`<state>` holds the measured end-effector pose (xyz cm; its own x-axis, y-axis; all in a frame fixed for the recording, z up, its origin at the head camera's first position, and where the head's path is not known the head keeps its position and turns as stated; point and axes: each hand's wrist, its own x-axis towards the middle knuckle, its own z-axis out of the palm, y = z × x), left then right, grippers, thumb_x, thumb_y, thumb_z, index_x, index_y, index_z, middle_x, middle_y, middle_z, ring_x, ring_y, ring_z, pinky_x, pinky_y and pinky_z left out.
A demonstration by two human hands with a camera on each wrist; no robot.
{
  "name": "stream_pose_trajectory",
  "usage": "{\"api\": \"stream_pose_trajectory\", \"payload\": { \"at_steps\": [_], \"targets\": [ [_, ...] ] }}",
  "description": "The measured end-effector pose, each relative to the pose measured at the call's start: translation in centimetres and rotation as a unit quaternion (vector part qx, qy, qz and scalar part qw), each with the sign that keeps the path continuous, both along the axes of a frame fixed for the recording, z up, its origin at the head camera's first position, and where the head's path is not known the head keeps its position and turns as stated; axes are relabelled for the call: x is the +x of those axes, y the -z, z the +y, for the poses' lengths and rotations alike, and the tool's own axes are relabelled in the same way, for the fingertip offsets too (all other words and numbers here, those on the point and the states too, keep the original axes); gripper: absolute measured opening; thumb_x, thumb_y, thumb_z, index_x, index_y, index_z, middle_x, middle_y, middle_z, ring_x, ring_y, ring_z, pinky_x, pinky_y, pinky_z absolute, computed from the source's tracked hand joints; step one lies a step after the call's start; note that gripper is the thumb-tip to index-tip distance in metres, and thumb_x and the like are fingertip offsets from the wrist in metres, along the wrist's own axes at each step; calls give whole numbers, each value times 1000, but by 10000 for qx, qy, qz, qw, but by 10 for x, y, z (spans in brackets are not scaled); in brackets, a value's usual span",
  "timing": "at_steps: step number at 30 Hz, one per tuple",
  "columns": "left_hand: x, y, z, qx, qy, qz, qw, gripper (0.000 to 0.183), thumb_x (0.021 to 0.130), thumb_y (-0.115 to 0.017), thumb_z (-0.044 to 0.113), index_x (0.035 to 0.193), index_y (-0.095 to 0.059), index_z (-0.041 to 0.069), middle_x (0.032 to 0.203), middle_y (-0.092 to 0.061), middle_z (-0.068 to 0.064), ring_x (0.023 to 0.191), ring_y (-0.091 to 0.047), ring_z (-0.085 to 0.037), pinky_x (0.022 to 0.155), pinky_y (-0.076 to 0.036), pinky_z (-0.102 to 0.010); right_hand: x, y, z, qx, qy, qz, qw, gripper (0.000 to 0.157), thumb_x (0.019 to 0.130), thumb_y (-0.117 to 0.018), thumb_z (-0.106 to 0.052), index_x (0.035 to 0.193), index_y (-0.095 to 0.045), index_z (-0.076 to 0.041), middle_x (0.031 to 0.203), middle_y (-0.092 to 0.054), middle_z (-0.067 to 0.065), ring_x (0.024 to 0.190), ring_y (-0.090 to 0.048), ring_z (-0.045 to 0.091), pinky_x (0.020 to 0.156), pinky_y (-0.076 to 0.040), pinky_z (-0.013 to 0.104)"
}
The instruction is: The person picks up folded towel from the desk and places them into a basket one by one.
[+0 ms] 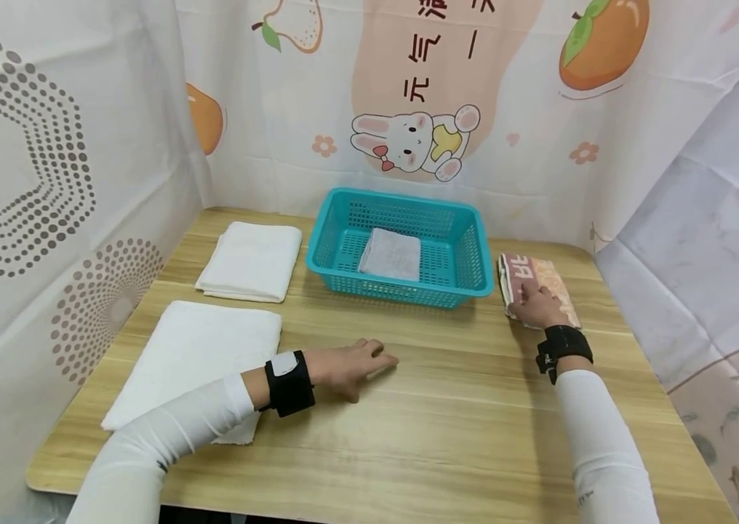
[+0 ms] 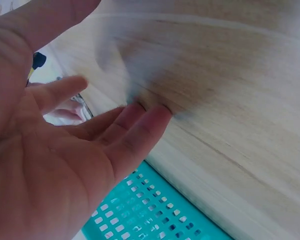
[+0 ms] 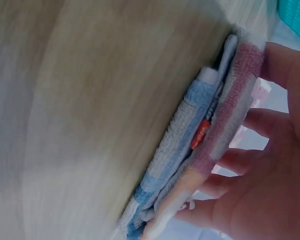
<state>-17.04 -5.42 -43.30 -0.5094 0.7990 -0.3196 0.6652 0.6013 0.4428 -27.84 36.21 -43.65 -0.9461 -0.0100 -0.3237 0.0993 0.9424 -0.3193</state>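
At the right of the head view, my right hand [image 1: 540,306] rests on a folded pink-and-orange patterned towel [image 1: 542,280]. In the right wrist view its fingers [image 3: 235,161] lie spread over the top of that towel, and a folded blue-and-white towel [image 3: 177,135] shows beneath it. A small red tag [image 3: 200,134] sticks out between the layers. My left hand [image 1: 353,364] is held low over the middle of the table with fingers spread, holding nothing. In the left wrist view, its fingertips [image 2: 157,117] are close to the wooden surface.
A teal mesh basket [image 1: 402,291] stands at the back middle with a folded light-grey cloth [image 1: 392,255] inside. Two white folded towels lie at the left, a smaller one [image 1: 252,262] behind a larger one [image 1: 199,356]. Printed curtains [image 1: 291,145] hang around the wooden table [image 1: 435,437].
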Motion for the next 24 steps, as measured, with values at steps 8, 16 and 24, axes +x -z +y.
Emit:
{"api": "stream_pose_trajectory", "payload": {
  "at_steps": [8,16,24],
  "targets": [
    [-2,1,1,-143,188,400,9989,69,81,-82,10,141,-48,14,147,-38,-19,133,-38,-32,100,-44,-36,-2,-1,-3,156,-87,-78,9998,72,100,-48,-32,151,-19,10,141,-20,46,120,-28,67,99,-31,72],
    [-2,2,5,-392,207,608,9972,66,80,-84,13,138,-52,15,147,-39,-16,131,-38,-29,100,-43,-34,1,-5,-4,133,-89,-146,9998,63,101,-49,-31,146,-27,8,136,-26,45,117,-32,65,97,-33,71],
    [-1,4,7,-486,274,797,9953,63,78,-85,14,133,-54,15,139,-44,-14,122,-42,-27,95,-44,-31,3,-4,-6,58,83,-282,9996,68,101,-51,-32,150,-23,6,142,-20,46,121,-28,65,98,-31,72]
  ]
}}
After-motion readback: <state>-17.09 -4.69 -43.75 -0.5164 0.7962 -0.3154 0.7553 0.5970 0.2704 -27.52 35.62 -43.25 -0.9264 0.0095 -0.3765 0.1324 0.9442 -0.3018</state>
